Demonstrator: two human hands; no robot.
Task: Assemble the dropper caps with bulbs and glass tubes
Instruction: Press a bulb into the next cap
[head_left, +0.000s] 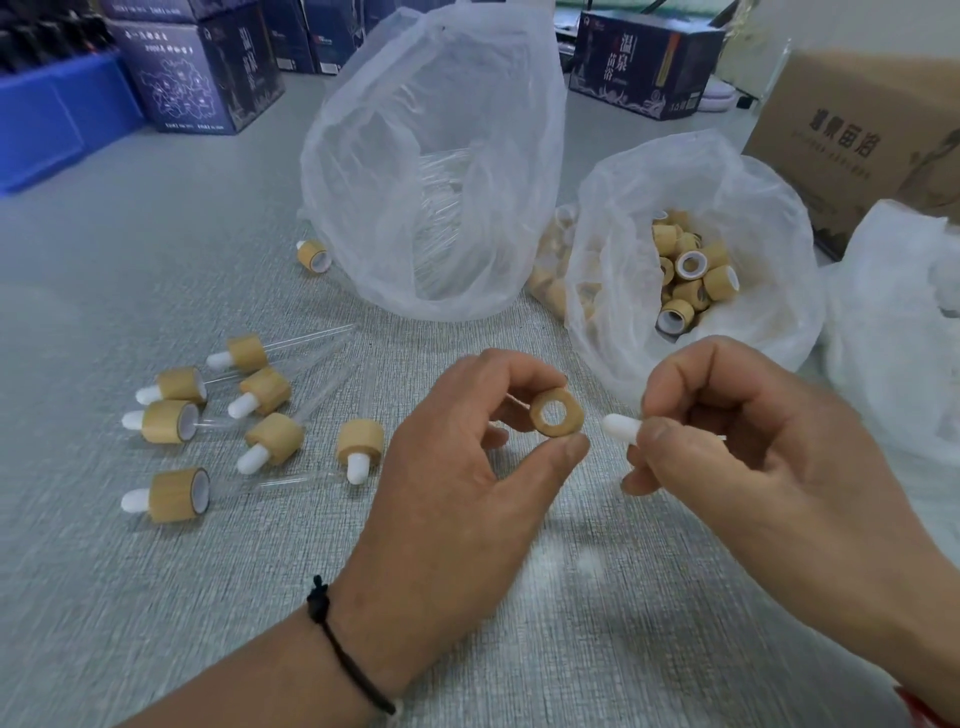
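My left hand (467, 457) pinches a bamboo-coloured ring cap (557, 413) between thumb and fingers, its round hole turned toward the right. My right hand (748, 431) pinches a white rubber bulb (621, 427), whose rounded tip points at the cap a short gap away. Several assembled droppers (260, 400), each with cap, white bulb and clear glass tube, lie on the grey table to the left. An open plastic bag (691, 270) holds several loose caps. A taller plastic bag (436, 171) holds glass tubes.
One capped piece (314, 254) lies beside the tall bag. A white bag (898, 332) sits at the right edge. A brown carton (857, 135) stands at the back right, dark printed boxes (197, 73) and a blue bin (57, 114) at the back left.
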